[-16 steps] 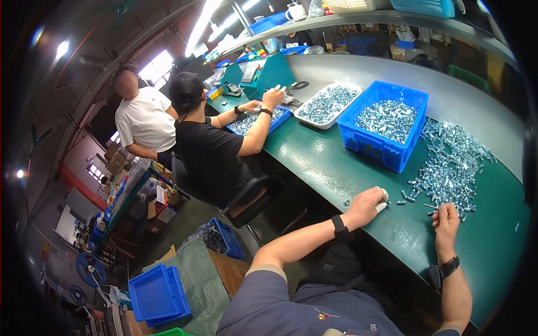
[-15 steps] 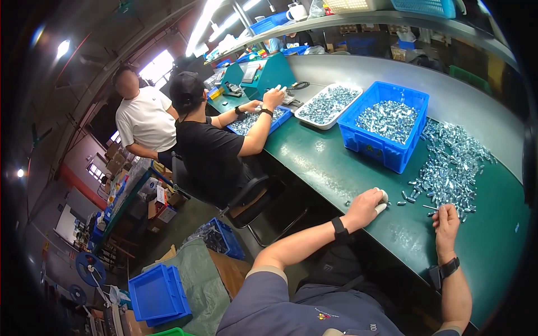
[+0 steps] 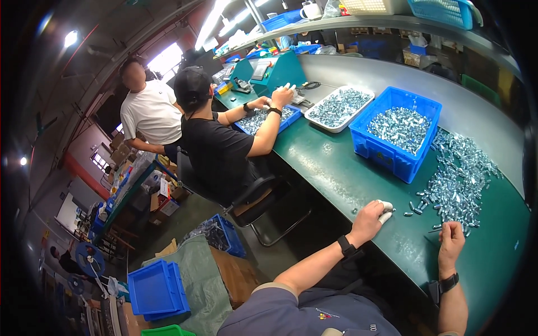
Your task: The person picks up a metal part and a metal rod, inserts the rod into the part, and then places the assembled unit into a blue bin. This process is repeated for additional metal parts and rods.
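Note:
My left hand (image 3: pixel 370 221), with white covers on its fingertips, is closed at the near edge of the green table. What it holds, if anything, is hidden behind the fingers; a small shiny metal piece shows at its fingertips. My right hand (image 3: pixel 450 246) pinches a thin rod (image 3: pixel 435 231), which sticks out to the left. It is just in front of a spread pile of small silvery metal cylinders (image 3: pixel 462 179). A few loose cylinders (image 3: pixel 414 208) lie between my two hands.
A deep blue bin (image 3: pixel 392 148) full of such parts stands beyond my hands, beside a white tray (image 3: pixel 339 112) of more. At left, a seated co-worker (image 3: pixel 216 145) works over a blue tray. Another person (image 3: pixel 148 115) stands behind. A shelf (image 3: pixel 364 22) runs overhead.
The whole view has shifted, so the table and bins appear slightly further right and lower. Both hands stay closed in nearly the same places; the rod now looks darker and dips to the left.

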`<state>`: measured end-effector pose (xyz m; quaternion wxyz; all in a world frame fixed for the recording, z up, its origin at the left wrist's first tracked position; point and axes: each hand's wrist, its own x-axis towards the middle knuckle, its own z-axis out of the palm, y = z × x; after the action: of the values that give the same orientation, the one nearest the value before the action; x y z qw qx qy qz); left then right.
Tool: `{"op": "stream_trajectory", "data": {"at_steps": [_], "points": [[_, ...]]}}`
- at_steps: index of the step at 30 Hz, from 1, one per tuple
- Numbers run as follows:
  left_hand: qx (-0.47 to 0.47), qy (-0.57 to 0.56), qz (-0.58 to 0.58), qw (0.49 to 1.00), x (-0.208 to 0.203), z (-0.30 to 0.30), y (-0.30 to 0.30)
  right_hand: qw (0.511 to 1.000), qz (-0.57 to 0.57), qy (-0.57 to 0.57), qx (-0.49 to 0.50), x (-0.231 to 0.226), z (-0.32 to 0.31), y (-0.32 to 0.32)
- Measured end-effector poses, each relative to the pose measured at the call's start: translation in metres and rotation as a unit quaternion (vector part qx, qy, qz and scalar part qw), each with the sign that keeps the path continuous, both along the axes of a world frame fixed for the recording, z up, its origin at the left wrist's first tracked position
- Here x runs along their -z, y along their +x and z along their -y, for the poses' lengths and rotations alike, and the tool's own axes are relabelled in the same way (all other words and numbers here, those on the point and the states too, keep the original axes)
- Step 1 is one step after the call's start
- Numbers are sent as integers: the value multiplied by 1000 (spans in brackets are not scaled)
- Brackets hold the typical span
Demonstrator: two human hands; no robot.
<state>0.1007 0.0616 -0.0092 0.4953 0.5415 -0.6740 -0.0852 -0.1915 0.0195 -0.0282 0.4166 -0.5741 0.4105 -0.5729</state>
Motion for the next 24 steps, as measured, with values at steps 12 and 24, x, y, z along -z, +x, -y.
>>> {"op": "stream_trajectory", "data": {"at_steps": [12,24], "points": [[3,-2,8,1000,-4,0,-1,978,-191,-74,-42,-14,-9,5],[-1,-10,7,1000,0,0,0,984,-141,28,-101,-13,-8,0]]}}
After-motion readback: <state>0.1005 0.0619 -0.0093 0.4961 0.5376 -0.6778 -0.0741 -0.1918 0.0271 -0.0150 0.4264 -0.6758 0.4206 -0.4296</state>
